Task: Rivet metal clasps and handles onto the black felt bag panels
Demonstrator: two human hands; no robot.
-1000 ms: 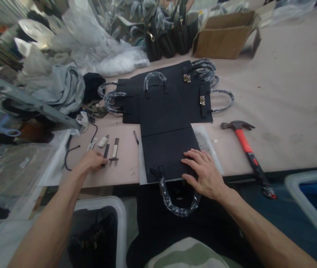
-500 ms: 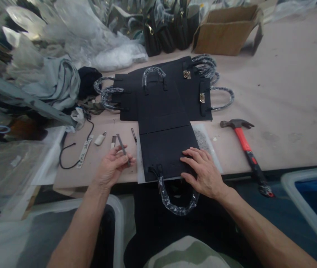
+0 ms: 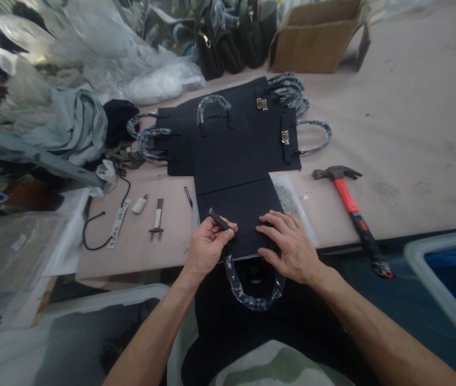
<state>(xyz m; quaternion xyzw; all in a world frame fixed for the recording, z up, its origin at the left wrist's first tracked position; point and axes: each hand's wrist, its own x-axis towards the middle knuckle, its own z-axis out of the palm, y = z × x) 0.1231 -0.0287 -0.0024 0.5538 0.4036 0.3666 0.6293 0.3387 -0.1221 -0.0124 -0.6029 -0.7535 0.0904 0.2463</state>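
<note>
A black bag panel (image 3: 231,195) lies lengthwise in front of me, its plastic-wrapped handle (image 3: 254,300) hanging over the table's front edge. My left hand (image 3: 209,244) is closed around a dark metal punch (image 3: 218,219), held tilted over the panel's near left part; its lower tip is hidden by the fingers. Flat on the panel's near right part rests my right hand (image 3: 290,244), fingers spread and holding nothing. A white sheet with a speckled slab (image 3: 294,206) shows beneath the panel.
More black bag panels (image 3: 279,118) lie behind. At right is a claw hammer (image 3: 348,201) with a red and black grip. A two-pronged tool (image 3: 157,220), a white lighter-like piece (image 3: 140,204) and a black cord (image 3: 91,246) lie left. A cardboard box (image 3: 316,40) stands at the back.
My left hand has moved right with the punch, from beside the panel to over its near left part. The two-pronged tool is now uncovered. My right hand stays on the panel.
</note>
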